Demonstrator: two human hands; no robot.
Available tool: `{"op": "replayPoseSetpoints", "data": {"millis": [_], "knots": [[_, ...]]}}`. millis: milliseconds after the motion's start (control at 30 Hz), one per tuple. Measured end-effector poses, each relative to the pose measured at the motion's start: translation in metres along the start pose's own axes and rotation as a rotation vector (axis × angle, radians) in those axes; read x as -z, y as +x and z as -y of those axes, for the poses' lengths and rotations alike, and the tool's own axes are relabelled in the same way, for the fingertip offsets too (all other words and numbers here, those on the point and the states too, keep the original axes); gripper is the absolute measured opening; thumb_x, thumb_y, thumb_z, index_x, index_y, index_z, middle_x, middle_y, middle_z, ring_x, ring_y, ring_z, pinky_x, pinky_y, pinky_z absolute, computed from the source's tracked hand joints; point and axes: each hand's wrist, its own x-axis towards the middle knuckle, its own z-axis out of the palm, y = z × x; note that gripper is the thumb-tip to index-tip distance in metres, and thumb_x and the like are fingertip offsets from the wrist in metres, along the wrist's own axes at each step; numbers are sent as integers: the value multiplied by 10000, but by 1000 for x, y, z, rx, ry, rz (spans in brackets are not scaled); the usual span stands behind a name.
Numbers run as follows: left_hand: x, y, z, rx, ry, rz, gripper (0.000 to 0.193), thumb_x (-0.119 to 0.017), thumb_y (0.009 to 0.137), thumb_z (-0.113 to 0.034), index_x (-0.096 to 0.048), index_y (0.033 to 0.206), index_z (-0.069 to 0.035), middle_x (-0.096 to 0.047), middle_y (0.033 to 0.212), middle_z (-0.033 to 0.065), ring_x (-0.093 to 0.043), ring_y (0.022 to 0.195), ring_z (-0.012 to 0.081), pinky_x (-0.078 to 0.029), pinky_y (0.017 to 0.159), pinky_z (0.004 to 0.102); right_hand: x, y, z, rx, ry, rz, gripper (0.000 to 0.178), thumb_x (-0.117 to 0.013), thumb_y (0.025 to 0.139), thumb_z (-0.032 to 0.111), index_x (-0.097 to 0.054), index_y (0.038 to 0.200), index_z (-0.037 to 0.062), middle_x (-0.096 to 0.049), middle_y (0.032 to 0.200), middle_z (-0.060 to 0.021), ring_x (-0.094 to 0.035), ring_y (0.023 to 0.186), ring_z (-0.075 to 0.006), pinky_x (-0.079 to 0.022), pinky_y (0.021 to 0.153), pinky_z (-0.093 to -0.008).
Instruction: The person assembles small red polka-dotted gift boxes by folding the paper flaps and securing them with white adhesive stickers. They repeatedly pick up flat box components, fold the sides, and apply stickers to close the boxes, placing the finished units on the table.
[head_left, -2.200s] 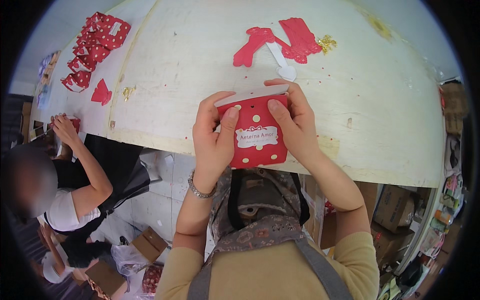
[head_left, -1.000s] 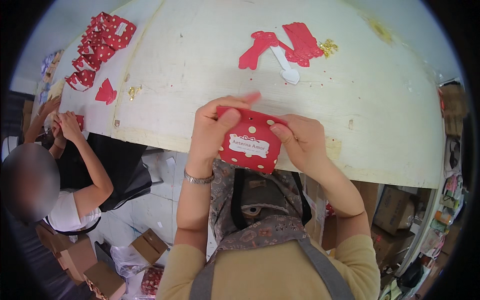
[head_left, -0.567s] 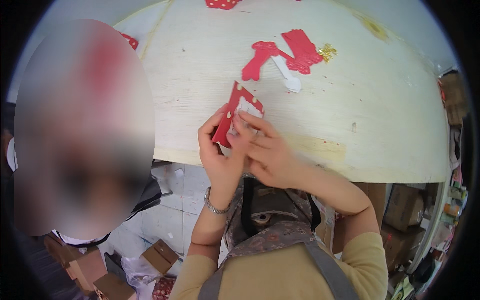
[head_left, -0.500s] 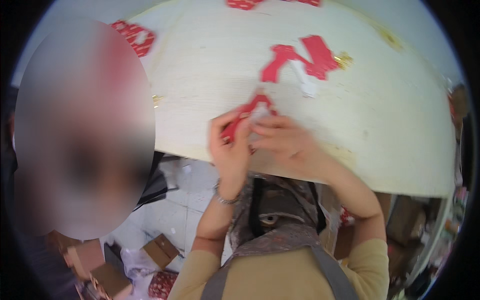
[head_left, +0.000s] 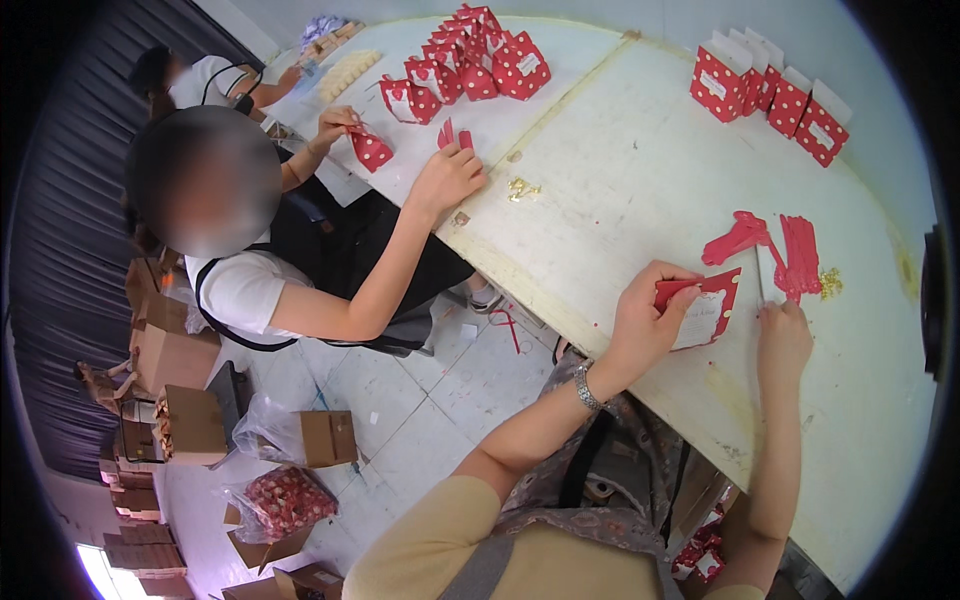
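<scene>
My left hand [head_left: 645,325] grips a small red gift box [head_left: 708,312] with pale dots and a white printed label, fingers at its upper left corner. To the right of it, my right hand [head_left: 785,340] is on the table, fingers closed at the near end of a narrow white strip [head_left: 768,272]. That strip lies between two bundles of red ribbon [head_left: 735,238], [head_left: 798,255]. A little pile of gold twist ties [head_left: 830,283] sits just right of the ribbons.
Several dotted red boxes [head_left: 720,90] with raised white flaps stand at the far right. At left, a co-worker [head_left: 330,290] handles a red dotted box [head_left: 370,148] near finished-looking boxes [head_left: 520,65]. More gold ties [head_left: 523,189] lie on the table [head_left: 600,200]. Cartons [head_left: 328,438] stand on the floor.
My view has swung left, showing the co-worker and more boxes. My right hand has left the red box and moved to the white strip; the left still holds the box.
</scene>
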Motion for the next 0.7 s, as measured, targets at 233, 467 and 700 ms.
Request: {"op": "replayPoseSetpoints", "data": {"millis": [233, 467, 700], "knots": [[-1, 4, -7, 38, -54, -60, 164, -639, 890, -20, -522, 1004, -17, -588, 908, 21, -557, 835, 64, -479, 729, 225, 29, -9, -28, -176, 168, 93, 178, -595, 867, 151, -672, 878, -9, -646, 862, -123, -624, 767, -363, -511, 713, -451], [-11, 14, -9, 55, 21, 19, 148, -624, 904, -45, -539, 1023, -27, -587, 924, 17, -531, 829, 62, -457, 746, 212, 83, -27, 16, -422, 1519, 12, 191, -686, 866, 114, -674, 1010, -11, -694, 807, -84, -642, 661, -112, -515, 592, -234], [-21, 15, -7, 60, -169, 169, 189, -583, 951, -121, -522, 1093, -11, -597, 998, 37, -527, 886, 72, -443, 800, 210, 84, -22, 45, -407, 1504, 137, 141, -713, 839, 97, -612, 838, 0, -670, 706, -49, -611, 581, -73, -461, 493, -203]]}}
